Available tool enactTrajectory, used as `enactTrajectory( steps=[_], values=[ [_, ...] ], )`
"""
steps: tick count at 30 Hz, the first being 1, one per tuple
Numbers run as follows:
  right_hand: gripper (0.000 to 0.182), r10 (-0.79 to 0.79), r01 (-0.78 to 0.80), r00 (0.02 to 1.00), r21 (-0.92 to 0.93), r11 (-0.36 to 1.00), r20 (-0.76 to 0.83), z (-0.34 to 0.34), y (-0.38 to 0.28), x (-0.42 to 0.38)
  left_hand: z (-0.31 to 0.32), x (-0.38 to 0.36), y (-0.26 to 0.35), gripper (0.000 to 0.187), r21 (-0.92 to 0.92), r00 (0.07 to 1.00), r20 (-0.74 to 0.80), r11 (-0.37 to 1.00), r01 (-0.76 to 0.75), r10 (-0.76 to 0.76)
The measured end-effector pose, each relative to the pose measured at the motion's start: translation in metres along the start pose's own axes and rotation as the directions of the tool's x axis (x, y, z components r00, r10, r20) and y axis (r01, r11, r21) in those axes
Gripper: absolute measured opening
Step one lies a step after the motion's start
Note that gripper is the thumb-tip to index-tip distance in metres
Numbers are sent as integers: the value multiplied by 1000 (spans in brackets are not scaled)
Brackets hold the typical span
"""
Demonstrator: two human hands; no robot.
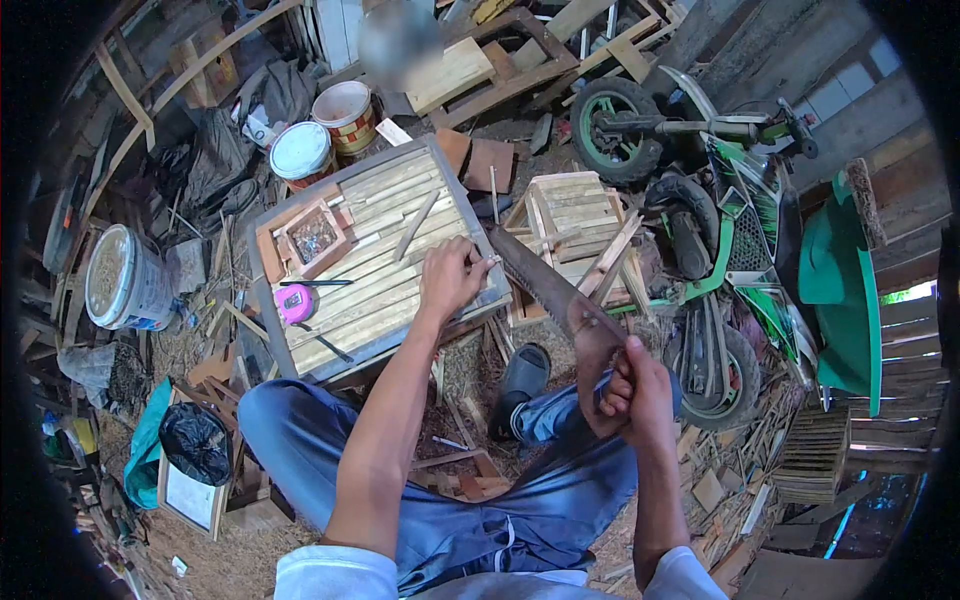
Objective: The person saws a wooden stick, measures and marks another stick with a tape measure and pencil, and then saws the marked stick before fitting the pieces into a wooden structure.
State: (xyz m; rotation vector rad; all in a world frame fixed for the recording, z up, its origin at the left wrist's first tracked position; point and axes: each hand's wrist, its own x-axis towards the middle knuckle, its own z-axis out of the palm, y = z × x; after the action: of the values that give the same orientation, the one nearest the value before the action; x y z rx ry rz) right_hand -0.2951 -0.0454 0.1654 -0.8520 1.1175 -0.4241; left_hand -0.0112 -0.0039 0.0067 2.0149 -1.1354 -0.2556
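My right hand (635, 393) is wrapped around the handle of a handsaw (548, 287), whose blade slants up and left to the right edge of a slatted wooden table (380, 290). At that edge, close to the blade, my left hand (453, 277) rests with curled fingers. A small pale piece (493, 261) that looks like wood shows at its fingertips; the fingers hide most of it. Left of this hand lie a thin curved wood strip (417, 226), a pink tape measure (294, 303) and a wooden box (313, 240) with small bits inside.
A green motorbike (740, 235) stands on the right, near a slatted wooden stool (575, 215). Buckets (300, 150) stand behind the table, another bucket (130, 275) at left. Wood scraps cover the floor around my legs. A person with a blurred head (398, 42) is at the back.
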Motion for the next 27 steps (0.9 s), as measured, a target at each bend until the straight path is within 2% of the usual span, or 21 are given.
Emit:
enactTrajectory(
  steps=[3,4,5,6,7,10,11,14,18,20,21,25,27],
  values=[
    [40,41,-82,993,390,917,111,-5,22,4,0,1,-3,26,27,1000,-6,1000,-10,10],
    [41,-31,20,998,181,983,56,-2,23,1,1,-1,-4,26,30,1000,-8,999,-9,10],
    [41,-115,115,993,-41,993,15,2,26,-4,3,-2,-4,29,51,994,-73,995,-81,85],
    [41,-204,195,979,-261,945,-8,10,28,-9,2,-2,-5,28,47,997,-42,997,-68,70],
    [38,-364,332,930,-513,792,40,17,32,-12,1,-1,-5,27,42,998,-12,997,-57,58],
    [32,-465,438,857,-788,432,222,50,15,-38,1,-1,-4,26,29,999,-9,999,-34,34],
    [27,-400,370,898,-808,458,184,57,10,-42,1,-1,-5,26,26,999,-18,999,-28,29],
    [32,-487,434,847,-804,406,211,63,14,-38,5,0,-11,27,49,994,-67,996,-78,81],
    [38,-399,343,917,-558,755,23,40,54,6,2,1,-1,27,46,1000,14,999,-17,16],
    [41,-331,289,943,-391,874,-42,39,59,20,2,3,-6,28,46,1000,-4,999,-16,16],
    [39,-417,342,909,-532,775,-23,47,54,14,2,4,-6,29,19,997,-45,998,-54,55],
    [34,-505,422,850,-769,481,150,53,46,6,3,2,-8,29,51,999,2,998,-37,37],
    [34,-499,435,848,-776,457,181,58,42,1,5,0,-7,29,27,997,-47,997,-68,69]
  ],
)
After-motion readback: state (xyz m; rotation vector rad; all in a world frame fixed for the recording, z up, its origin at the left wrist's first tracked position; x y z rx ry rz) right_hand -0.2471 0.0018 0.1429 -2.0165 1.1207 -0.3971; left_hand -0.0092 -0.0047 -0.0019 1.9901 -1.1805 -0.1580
